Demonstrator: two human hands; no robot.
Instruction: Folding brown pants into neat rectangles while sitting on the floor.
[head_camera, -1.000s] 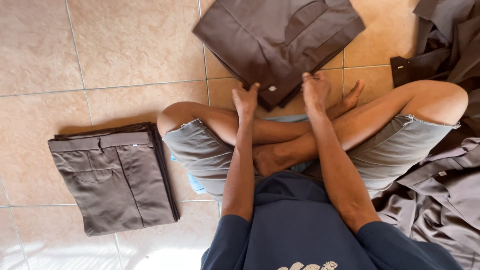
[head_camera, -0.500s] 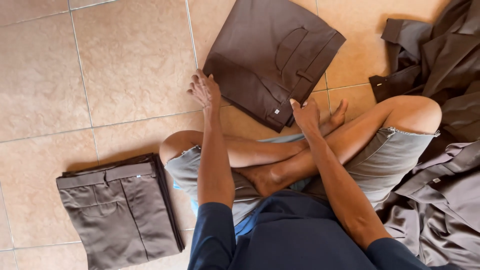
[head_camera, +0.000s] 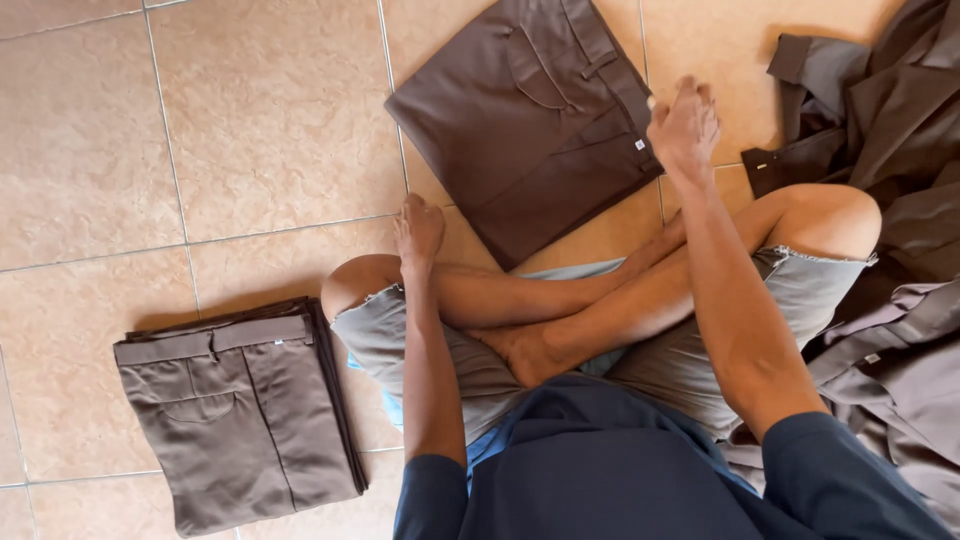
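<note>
A person sits cross-legged on a tan tiled floor (head_camera: 250, 130), the right hand (head_camera: 683, 128) closed over the waistband corner of a folded dark brown pair of trousers (head_camera: 525, 120) lying ahead of the knees. The left hand (head_camera: 418, 228) rests empty on the left knee. A folded stack of grey-brown trousers (head_camera: 240, 410) lies near the floor's lower left corner, and a heap of loose brown garments (head_camera: 890, 130) runs along its right edge.

Two small white sq. labels only: one on dark brown folded trousers (head_camera: 530, 130) near rt waistband edge (head_camera: 640, 145), another on folded stack's (head_camera: 240, 410) waistband (head_camera: 303, 341).
</note>
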